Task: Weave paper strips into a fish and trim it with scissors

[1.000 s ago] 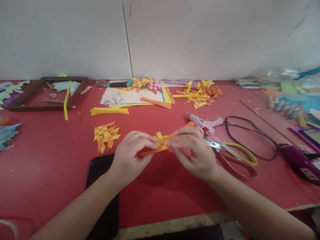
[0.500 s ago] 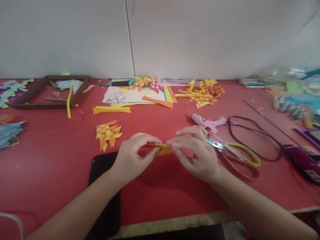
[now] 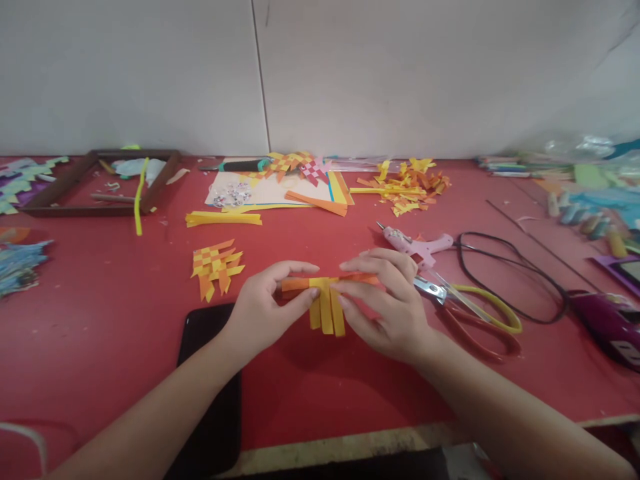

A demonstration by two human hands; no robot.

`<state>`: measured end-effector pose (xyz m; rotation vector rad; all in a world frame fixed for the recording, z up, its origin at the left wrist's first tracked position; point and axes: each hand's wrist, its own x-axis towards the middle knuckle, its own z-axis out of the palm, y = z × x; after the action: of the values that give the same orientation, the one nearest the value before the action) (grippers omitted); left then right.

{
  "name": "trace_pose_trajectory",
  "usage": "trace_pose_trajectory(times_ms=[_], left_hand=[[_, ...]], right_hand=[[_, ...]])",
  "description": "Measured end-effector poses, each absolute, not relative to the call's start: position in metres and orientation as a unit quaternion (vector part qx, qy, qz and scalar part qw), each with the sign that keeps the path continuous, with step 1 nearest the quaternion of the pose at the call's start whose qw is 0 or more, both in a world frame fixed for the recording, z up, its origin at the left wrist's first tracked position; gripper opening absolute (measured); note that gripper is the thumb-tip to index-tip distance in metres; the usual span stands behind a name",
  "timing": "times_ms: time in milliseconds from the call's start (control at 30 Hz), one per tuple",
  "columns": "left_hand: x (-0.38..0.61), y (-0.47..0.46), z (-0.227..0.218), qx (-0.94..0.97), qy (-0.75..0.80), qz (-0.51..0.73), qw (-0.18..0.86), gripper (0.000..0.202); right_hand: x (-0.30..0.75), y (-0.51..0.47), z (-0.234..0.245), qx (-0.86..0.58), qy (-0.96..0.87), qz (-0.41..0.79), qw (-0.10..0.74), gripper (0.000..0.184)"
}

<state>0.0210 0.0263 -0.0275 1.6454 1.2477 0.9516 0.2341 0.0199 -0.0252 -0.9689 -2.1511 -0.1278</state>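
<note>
Between my hands, a little above the red table, is an orange paper strip with several yellow paper strips folded over it and hanging down side by side. My left hand pinches the orange strip and the left edge of the yellow ones, thumb in front. My right hand grips the right side, its fingertips at the rightmost yellow strip and the orange end passing behind the fingers. To the left lies a woven orange and yellow paper fish. Scissors rest right of my right hand.
A black phone lies under my left forearm. Behind the scissors is a pink glue gun with a dark cord. Farther back are yellow strips, a pile of paper scraps, paper sheets and a brown frame.
The paper piece has tilted so that the yellow strips now face me and hang down. My fingers have spread a little, showing more of the orange strip.
</note>
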Motion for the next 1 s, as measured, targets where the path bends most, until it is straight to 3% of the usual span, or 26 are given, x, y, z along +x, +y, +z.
trace_pose_trajectory(times_ms=[367, 567, 867, 1000], left_hand=[[0.0222, 0.0271, -0.0303, 0.641, 0.455, 0.396, 0.474, 0.022], [0.0220, 0.0282, -0.0246, 0.618, 0.450, 0.409, 0.498, 0.020], [0.0222, 0.0259, -0.0274, 0.615, 0.423, 0.404, 0.530, 0.024], [0.0221, 0.0252, -0.0250, 0.613, 0.435, 0.390, 0.532, 0.036]], right_hand=[[0.2310, 0.0209, -0.0251, -0.395, -0.834, -0.034, 0.383, 0.009], [0.2324, 0.0201, -0.0249, -0.413, -0.832, 0.085, 0.361, 0.028], [0.2340, 0.0220, -0.0321, -0.436, -0.779, 0.207, 0.400, 0.022], [0.2348, 0.0228, -0.0342, -0.438, -0.763, 0.231, 0.415, 0.021]])
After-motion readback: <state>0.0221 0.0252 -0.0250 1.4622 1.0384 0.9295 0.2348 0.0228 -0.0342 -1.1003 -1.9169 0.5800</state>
